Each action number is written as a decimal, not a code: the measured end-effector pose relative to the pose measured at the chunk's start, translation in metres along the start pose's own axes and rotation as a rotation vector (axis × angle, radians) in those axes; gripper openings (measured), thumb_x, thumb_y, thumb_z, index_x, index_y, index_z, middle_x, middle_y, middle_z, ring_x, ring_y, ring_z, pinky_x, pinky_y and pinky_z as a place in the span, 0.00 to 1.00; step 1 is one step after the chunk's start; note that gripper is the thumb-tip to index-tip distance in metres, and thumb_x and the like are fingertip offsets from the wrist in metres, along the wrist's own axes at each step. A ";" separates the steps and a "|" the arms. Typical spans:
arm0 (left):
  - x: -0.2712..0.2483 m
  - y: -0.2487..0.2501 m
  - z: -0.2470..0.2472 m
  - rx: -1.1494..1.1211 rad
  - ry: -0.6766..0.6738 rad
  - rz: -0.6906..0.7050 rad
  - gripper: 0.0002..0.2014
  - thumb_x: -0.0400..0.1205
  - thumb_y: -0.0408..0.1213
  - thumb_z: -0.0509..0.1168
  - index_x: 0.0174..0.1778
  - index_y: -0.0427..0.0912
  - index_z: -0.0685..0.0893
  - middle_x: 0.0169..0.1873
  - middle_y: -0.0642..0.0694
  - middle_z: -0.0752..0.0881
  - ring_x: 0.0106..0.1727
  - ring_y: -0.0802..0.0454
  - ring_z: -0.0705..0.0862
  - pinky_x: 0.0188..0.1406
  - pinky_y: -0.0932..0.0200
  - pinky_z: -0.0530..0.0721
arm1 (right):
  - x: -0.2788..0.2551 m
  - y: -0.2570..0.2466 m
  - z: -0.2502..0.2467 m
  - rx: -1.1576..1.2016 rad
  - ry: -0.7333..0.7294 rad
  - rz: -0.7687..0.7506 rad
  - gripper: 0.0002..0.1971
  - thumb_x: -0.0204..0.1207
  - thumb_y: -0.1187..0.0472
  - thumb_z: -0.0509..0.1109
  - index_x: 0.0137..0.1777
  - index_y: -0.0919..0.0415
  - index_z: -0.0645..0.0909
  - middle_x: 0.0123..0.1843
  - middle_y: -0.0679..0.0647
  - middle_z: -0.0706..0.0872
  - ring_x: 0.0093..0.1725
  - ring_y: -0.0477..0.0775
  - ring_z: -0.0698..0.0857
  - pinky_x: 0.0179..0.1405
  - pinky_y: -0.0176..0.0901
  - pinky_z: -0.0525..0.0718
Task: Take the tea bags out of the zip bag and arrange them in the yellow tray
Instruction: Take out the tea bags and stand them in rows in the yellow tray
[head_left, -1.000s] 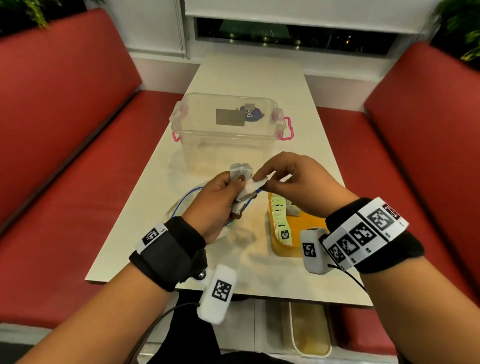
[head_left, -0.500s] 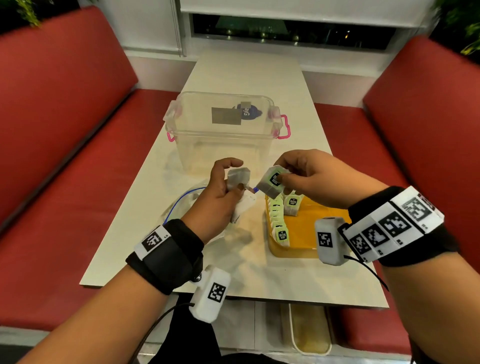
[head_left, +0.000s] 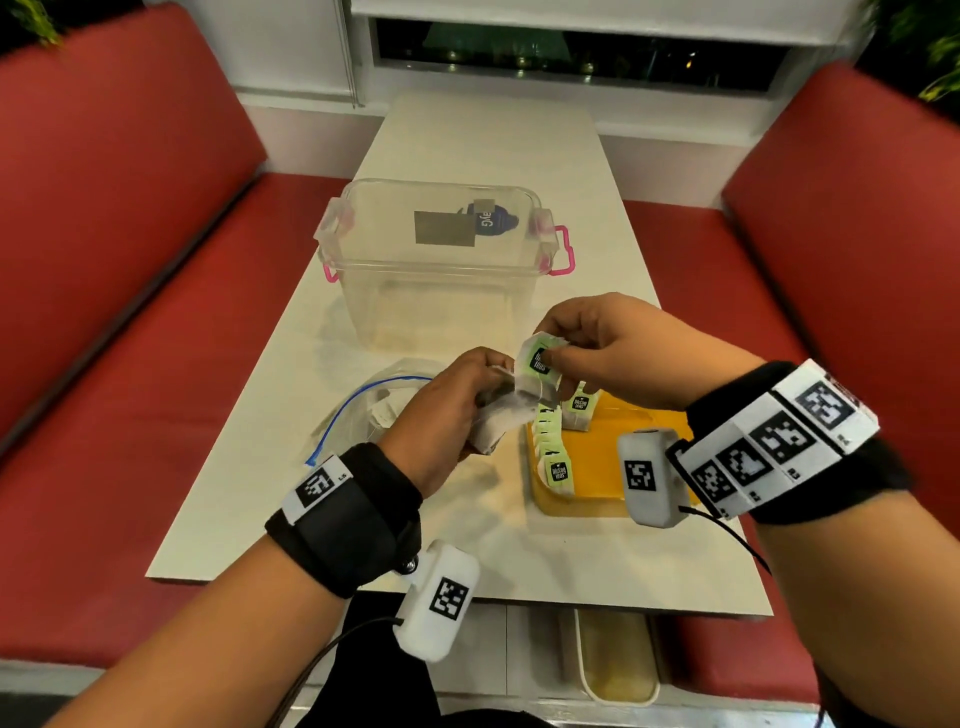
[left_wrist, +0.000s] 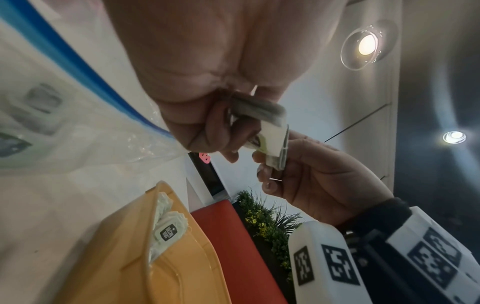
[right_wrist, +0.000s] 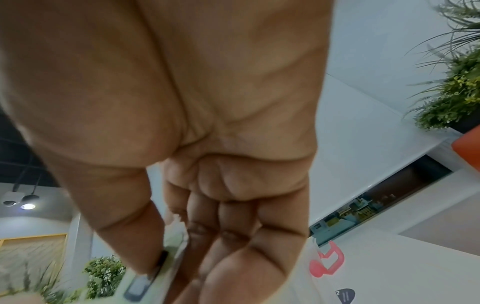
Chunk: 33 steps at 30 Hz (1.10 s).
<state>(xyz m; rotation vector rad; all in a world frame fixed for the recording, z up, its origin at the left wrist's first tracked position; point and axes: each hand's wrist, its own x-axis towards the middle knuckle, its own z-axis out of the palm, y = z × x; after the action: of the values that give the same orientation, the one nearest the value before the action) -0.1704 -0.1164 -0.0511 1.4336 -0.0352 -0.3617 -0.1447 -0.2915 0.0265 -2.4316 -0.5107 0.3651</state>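
Observation:
My left hand (head_left: 485, 387) grips a bundle of white tea bags (head_left: 498, 423) just left of the yellow tray (head_left: 602, 470). My right hand (head_left: 550, 356) pinches one tea bag with a green label (head_left: 537, 364) above the tray's far left corner, right beside the bundle. In the left wrist view the bundle (left_wrist: 257, 111) sits in my curled fingers and the single tea bag (left_wrist: 275, 144) reaches to the right hand (left_wrist: 262, 164). Several tea bags (head_left: 550, 447) stand in a row along the tray's left side. The clear zip bag (head_left: 374, 410) lies on the table, left of my left hand.
A clear plastic box (head_left: 431, 270) with pink latches stands on the white table (head_left: 519, 551) behind the hands. Red bench seats (head_left: 156, 332) run along both sides. The tray's right half (head_left: 608, 452) shows bare yellow.
My right hand has pulled one tea bag off the bundle in my left hand and holds it above the tray. My left index finger, raised half a second ago, has curled back onto the bundle.

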 end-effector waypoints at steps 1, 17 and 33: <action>0.000 0.001 0.002 -0.070 -0.013 -0.035 0.11 0.81 0.44 0.58 0.44 0.44 0.83 0.32 0.45 0.80 0.30 0.52 0.73 0.28 0.61 0.70 | 0.001 0.001 0.001 0.002 0.017 0.006 0.06 0.81 0.62 0.64 0.51 0.55 0.83 0.37 0.54 0.92 0.39 0.53 0.90 0.47 0.59 0.87; 0.014 -0.022 -0.001 0.313 0.051 0.105 0.06 0.82 0.41 0.69 0.49 0.43 0.83 0.35 0.34 0.82 0.22 0.55 0.73 0.23 0.63 0.73 | 0.010 0.022 -0.019 -0.119 0.106 0.042 0.03 0.75 0.62 0.73 0.47 0.55 0.88 0.31 0.42 0.84 0.28 0.37 0.81 0.26 0.21 0.75; 0.011 -0.029 -0.017 0.102 0.145 0.000 0.04 0.82 0.38 0.68 0.43 0.43 0.85 0.35 0.57 0.85 0.27 0.63 0.78 0.22 0.73 0.71 | 0.055 0.084 0.023 -0.665 -0.143 0.295 0.04 0.73 0.65 0.73 0.44 0.54 0.85 0.47 0.52 0.88 0.48 0.55 0.85 0.44 0.42 0.80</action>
<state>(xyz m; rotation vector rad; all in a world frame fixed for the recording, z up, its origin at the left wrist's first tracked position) -0.1621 -0.1052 -0.0837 1.5571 0.0651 -0.2582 -0.0818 -0.3169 -0.0509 -3.1576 -0.3692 0.5657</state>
